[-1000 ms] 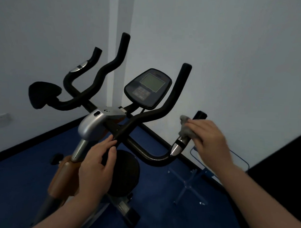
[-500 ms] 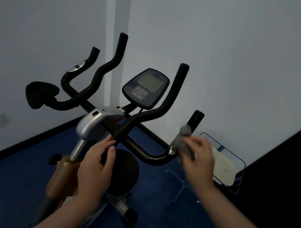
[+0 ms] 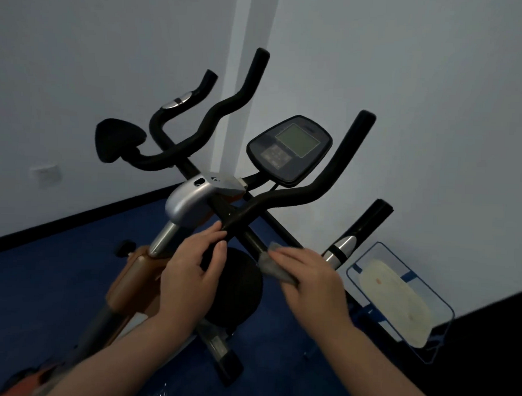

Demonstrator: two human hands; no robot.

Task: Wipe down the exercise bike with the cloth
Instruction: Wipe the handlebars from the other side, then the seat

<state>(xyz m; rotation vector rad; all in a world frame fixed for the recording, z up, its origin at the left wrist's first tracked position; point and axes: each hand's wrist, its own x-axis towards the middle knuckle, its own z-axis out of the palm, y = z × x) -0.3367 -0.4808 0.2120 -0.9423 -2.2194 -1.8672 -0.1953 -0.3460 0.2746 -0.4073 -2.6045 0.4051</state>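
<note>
Cloth on the handlebar's near bend
Right hand grips grey cloth, hiding the handlebar beneath; left hand grasps its centre.

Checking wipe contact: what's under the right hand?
The grey cloth, gripped by the right hand against the black handlebar tube. The tube stretch beneath cloth and palm is hidden.

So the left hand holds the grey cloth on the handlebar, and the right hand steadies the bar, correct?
Not quite: the hands are swapped. In the head view the right hand holds the grey cloth on the handlebar, and the left hand steadies the bar.
</note>
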